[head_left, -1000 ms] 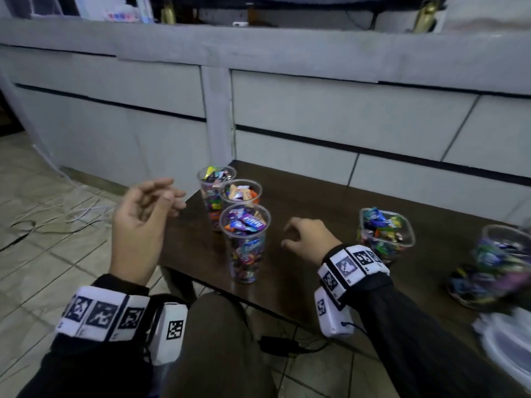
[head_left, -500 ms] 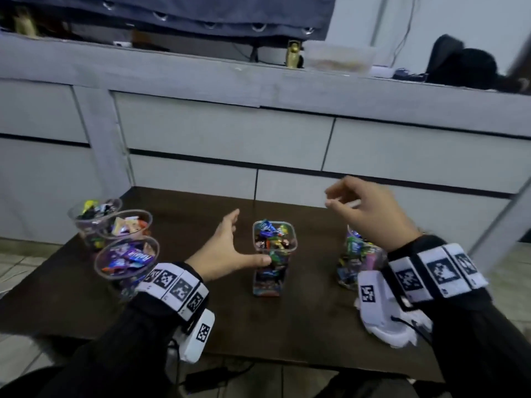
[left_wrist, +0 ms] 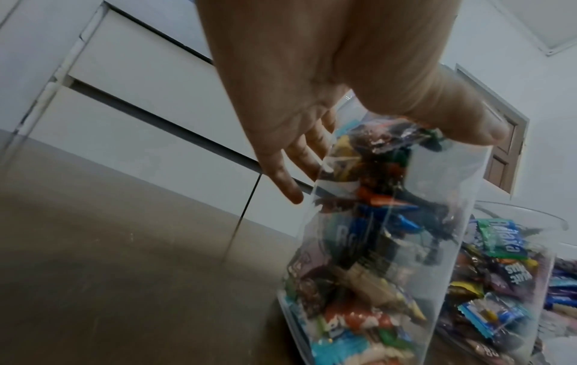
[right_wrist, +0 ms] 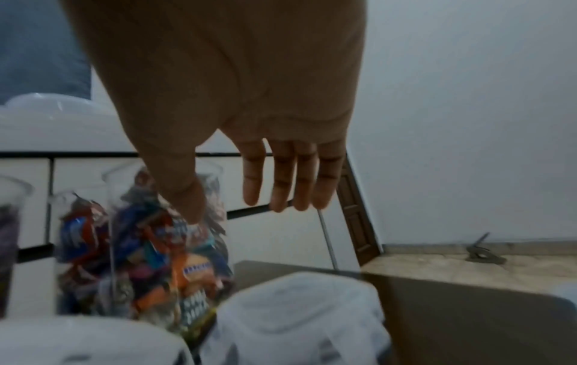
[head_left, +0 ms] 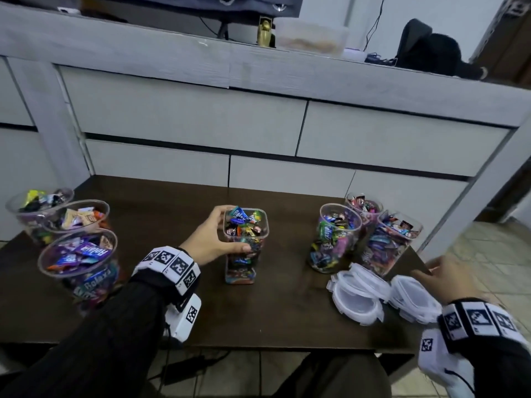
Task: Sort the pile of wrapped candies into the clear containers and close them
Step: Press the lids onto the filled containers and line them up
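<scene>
Fingers of left hand (head_left: 209,242) wrap upright square clear candy-filled container (head_left: 244,245); right hand (head_left: 448,278), fingers straight, empty, nearer white snap-on lids (head_left: 359,297), just leftward.

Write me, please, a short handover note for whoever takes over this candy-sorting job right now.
Left hand: grip round the square container at mid-table, near its rim.
Right hand: open, holding nothing, above the table's right edge by the lids.
Seven clear containers stand filled with candies: three on the left, one in the middle, three on the right.
Done: no loose candies in view.
Left: every container is still open; fit the lids.
</scene>
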A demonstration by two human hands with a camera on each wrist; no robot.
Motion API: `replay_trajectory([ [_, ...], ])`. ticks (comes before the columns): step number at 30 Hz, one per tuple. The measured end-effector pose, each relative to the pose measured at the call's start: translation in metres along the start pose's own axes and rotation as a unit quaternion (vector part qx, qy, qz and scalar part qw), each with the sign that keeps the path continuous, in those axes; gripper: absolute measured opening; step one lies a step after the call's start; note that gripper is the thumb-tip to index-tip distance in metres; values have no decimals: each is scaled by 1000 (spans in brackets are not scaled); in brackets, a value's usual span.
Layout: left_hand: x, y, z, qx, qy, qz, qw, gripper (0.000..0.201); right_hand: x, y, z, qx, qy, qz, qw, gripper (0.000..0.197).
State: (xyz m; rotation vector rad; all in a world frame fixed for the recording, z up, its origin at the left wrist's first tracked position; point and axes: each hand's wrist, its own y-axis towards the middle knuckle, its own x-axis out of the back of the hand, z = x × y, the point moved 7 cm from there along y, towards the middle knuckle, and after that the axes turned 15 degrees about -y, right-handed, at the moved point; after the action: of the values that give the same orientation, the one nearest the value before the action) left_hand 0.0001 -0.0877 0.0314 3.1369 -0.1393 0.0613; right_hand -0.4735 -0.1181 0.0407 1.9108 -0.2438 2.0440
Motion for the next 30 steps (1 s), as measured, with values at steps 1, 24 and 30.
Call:
replay_trajectory([
  [1,0,0,0,2,1,1,1000,105,-11,1,-4,-10,-21,18,1000,42],
  [24,-1,2,3,11,2,27,1000,101,56,-4,-41,-150,84,-51,984,86],
  [30,-2,0,3,13,-15,31,999,99,140,-39,131,241,180,-173,938,61],
])
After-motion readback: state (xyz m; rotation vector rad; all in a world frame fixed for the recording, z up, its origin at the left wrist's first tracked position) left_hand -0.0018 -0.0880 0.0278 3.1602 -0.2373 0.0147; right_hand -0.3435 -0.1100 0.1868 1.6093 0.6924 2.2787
